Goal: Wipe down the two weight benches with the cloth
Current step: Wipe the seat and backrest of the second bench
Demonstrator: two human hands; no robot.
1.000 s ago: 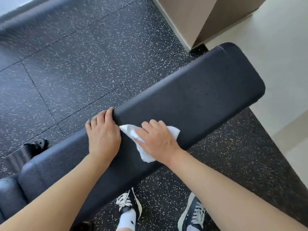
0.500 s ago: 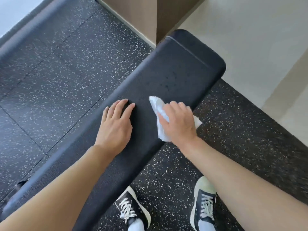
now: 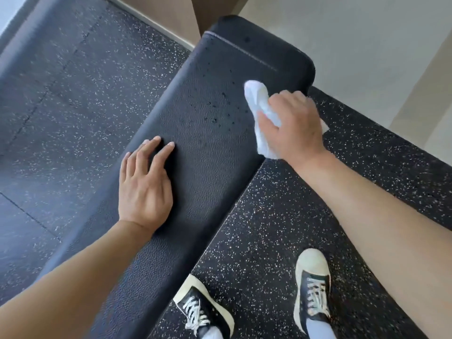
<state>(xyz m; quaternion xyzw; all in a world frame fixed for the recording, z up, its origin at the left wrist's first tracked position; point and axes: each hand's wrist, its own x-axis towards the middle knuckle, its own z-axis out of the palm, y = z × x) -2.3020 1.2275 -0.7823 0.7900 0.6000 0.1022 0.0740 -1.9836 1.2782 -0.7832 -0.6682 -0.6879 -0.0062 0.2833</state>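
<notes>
A black padded weight bench (image 3: 208,148) runs diagonally from the lower left to the upper right. Small wet droplets dot its far half. My right hand (image 3: 293,126) grips a bunched white cloth (image 3: 259,104) and presses it on the pad near the bench's right edge, close to the far end. My left hand (image 3: 146,184) rests on the pad's left side with its fingers spread and straight. Only this one bench is in view.
Black speckled rubber flooring (image 3: 281,228) surrounds the bench. My two shoes (image 3: 313,289) stand to the right of the bench. A brown wall corner (image 3: 176,18) rises just past the bench's far end, with pale floor (image 3: 367,45) to the right.
My right hand has slid the cloth along the pad toward the far end. My left hand has followed along the left side, and my view has shifted that way too.
</notes>
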